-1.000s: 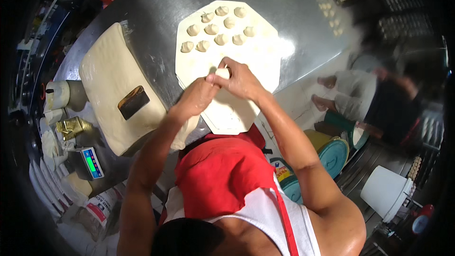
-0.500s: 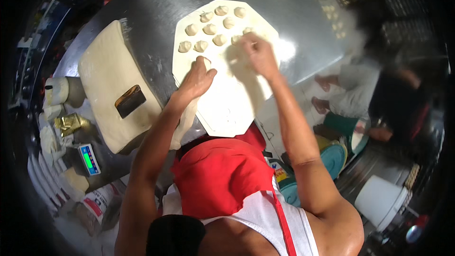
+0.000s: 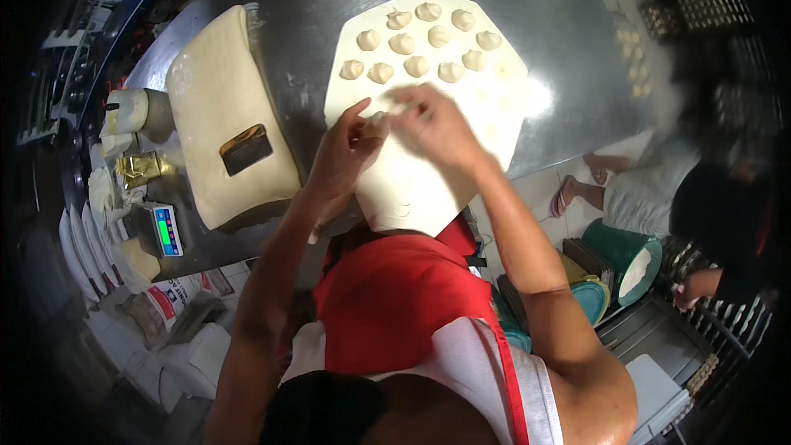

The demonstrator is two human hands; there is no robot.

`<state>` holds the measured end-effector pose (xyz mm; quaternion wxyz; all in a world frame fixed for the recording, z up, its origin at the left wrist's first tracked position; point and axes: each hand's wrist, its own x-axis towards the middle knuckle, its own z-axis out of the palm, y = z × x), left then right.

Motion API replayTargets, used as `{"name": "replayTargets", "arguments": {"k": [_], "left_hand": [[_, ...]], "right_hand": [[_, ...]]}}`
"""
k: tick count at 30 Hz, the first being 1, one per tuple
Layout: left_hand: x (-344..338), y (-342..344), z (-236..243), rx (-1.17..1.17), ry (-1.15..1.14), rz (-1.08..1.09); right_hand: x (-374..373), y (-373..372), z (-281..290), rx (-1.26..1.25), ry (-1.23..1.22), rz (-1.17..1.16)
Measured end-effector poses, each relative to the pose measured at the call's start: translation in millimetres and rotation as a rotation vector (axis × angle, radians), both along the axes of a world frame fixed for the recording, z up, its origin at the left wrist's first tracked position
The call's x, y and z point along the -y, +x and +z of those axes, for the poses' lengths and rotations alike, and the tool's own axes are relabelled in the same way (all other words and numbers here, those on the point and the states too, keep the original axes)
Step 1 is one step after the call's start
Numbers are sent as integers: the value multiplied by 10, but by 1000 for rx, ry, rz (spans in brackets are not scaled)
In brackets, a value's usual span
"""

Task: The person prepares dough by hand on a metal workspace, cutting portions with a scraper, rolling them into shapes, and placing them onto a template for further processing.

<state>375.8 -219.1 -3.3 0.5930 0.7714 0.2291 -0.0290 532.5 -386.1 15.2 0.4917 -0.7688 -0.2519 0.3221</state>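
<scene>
Before me lies a cream, many-sided board [image 3: 412, 202], its far half dotted with several small twisted dough pieces [image 3: 416, 67] in rough rows. Over the board's left middle, my left hand [image 3: 344, 152] pinches a small piece of dough [image 3: 377, 120] between thumb and fingers. My right hand [image 3: 438, 128] meets it from the right, with bent fingers at the same piece; they are somewhat blurred. To the left, a large folded slab of dough [image 3: 218, 99] rests on the metal table, and a dark scraper [image 3: 245, 149] lies on top of it.
The steel table [image 3: 301, 41] spreads around the board. At its left edge stand a digital scale [image 3: 166, 229], a gold foil packet [image 3: 138, 168] and a white tub [image 3: 126, 111]. On the right, another person [image 3: 717, 222] sits low near a green bucket [image 3: 634, 268] of white powder.
My right hand has come back from the board's right side to meet my left hand. A dough piece shows where it was. The whole view has shifted slightly.
</scene>
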Motion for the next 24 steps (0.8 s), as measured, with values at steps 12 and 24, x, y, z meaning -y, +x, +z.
{"name": "replayTargets", "arguments": {"k": [12, 24], "left_hand": [[-15, -493, 398, 148, 339, -274], [-730, -632, 189, -167, 196, 49]], "right_hand": [[-364, -1014, 512, 206, -54, -88], [-661, -775, -185, 221, -6, 15]]}}
